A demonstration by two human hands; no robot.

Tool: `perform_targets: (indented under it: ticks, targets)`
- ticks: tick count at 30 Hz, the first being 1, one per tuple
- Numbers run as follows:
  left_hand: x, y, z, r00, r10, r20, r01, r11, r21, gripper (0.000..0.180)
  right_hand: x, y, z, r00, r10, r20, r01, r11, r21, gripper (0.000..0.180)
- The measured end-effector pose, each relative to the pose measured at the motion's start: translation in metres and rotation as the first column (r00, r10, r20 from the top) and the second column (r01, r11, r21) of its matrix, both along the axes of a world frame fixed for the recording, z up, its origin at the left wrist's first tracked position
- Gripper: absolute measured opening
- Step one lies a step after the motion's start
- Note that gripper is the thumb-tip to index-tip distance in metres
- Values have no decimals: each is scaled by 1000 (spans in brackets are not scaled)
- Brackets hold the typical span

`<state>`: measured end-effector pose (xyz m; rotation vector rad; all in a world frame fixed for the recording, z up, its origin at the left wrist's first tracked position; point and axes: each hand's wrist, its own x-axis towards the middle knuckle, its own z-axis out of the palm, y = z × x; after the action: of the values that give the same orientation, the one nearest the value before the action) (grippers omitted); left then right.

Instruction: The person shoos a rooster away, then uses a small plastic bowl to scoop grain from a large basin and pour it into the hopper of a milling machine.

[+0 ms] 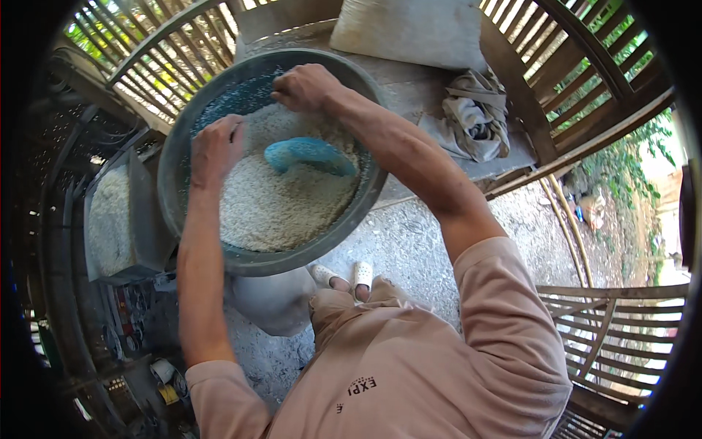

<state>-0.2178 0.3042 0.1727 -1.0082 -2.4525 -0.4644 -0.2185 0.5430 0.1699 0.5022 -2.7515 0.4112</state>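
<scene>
A large round grey tub (170, 212) holds a heap of white, crumbly, grain-like stuff (267, 219). Bits of it cling to the tub's bluish inner wall at the far side. A blue plastic scoop or bowl (303, 154) lies tilted and partly sunk in the heap. Over the tub's left part is my left hand (217, 150), its fingers curled closed. My right hand (307, 88), also closed, hovers at the far side of the tub. What either hand holds, if anything, is hidden. Neither hand touches the blue scoop.
Left of the tub, a metal hopper (139, 219) contains similar white stuff. A stuffed pale sack (409, 29) and a crumpled cloth or sack (479, 117) lie on the wooden platform beyond. Another pale sack (272, 300) stands under the tub. Slatted fencing (614, 329) surrounds the spot.
</scene>
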Motion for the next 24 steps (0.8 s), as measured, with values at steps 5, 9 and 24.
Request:
perform_targets:
  ticks: [5, 9, 24]
  targets:
    - [0, -4, -2, 1000, 16, 4, -16, 1000, -17, 11, 0, -6, 0, 999, 39, -35, -39, 999, -9, 28]
    - [-2, 2, 0, 1000, 1, 28, 0, 1000, -26, 12, -1, -2, 0, 997, 56, -58, -59, 997, -44, 29]
    - [7, 8, -4, 998, -62, -10, 63, 997, 51, 7, -2, -7, -8, 987, 142, -77, -147, 987, -58, 26]
